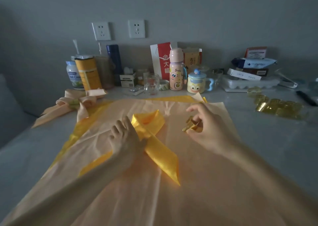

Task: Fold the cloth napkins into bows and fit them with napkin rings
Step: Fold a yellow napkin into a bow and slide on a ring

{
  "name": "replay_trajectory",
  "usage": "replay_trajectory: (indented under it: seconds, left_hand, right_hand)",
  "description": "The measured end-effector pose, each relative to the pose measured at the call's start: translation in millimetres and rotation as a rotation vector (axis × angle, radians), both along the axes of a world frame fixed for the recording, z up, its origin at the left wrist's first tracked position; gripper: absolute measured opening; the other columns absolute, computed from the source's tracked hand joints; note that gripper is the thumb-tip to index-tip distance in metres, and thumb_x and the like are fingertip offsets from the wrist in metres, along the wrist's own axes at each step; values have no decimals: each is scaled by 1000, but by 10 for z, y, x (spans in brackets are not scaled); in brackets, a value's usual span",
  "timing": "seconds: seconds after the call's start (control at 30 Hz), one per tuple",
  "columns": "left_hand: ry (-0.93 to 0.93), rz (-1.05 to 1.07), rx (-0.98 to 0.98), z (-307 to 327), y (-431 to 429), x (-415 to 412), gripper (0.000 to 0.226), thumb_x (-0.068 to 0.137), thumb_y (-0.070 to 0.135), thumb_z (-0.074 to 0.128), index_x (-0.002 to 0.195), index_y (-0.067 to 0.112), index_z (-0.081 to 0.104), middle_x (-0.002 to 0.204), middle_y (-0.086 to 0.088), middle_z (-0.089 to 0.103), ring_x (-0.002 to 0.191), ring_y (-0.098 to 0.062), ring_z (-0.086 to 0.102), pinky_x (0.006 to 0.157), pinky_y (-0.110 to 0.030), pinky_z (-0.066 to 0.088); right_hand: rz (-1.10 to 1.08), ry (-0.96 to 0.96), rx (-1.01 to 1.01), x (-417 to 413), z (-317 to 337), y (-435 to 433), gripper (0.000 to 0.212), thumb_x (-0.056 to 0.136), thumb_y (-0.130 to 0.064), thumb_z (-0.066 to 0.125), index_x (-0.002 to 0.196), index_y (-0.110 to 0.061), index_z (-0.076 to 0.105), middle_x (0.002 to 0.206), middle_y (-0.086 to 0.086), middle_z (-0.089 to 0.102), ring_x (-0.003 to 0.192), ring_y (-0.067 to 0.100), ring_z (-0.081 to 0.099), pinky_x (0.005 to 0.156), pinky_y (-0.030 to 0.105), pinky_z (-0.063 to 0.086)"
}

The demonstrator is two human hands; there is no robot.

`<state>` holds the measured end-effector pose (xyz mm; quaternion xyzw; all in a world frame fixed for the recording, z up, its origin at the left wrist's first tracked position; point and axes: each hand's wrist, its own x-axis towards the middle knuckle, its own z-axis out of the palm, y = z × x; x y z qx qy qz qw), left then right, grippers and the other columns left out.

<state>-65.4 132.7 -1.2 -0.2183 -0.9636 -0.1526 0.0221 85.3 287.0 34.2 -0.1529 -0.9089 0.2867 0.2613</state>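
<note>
A yellow napkin [154, 145], folded into a narrow band and crossed into a loop with two tails, lies on a stack of flat peach and yellow napkins [197, 182]. My left hand [125, 138] presses down on the crossing point with its fingers fairly straight. To the right, my right hand [204, 127] pinches a gold napkin ring [191, 125] a little above the cloth. A finished peach bow [77, 102] with a ring lies at the far left.
More gold rings [277, 107] lie in a heap at the right on the grey table [268, 139]. Along the wall stand bottles, cans, a glass [151, 84], a lidded cartoon mug [196, 83], boxes and an egg tray [249, 84]. A black pen [307, 97] lies far right.
</note>
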Motion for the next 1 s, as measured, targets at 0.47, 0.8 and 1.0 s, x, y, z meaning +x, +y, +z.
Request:
replay_trajectory:
  seconds: [0.47, 0.8, 1.0]
  left_hand:
    - [6, -896, -180, -129, -160, 51, 63, 92, 45, 50, 147, 37, 21, 154, 19, 19, 142, 1, 3, 106, -17, -17]
    - [-53, -909, -334, -215, -168, 242, 72, 90, 64, 27, 149, 36, -4, 156, 7, -9, 143, -11, -19, 114, -39, -20]
    - [-202, -954, -293, -228, -119, 85, 69, 93, 53, 43, 149, 38, 4, 156, 9, -6, 142, -8, -19, 112, -33, -20]
  right_hand:
    - [41, -211, -52, -58, -332, -216, 10, 93, -26, 54, 94, -24, 63, 93, -8, 65, 83, 1, 58, 67, 8, 39]
    - [57, -395, -202, 48, -209, -104, 29, 90, -5, 53, 85, -27, 72, 89, -8, 70, 68, 18, 69, 62, 20, 54]
    - [126, -465, -88, 53, -232, -44, 35, 80, -42, 60, 50, -26, 52, 53, -8, 47, 52, 9, 41, 59, 28, 35]
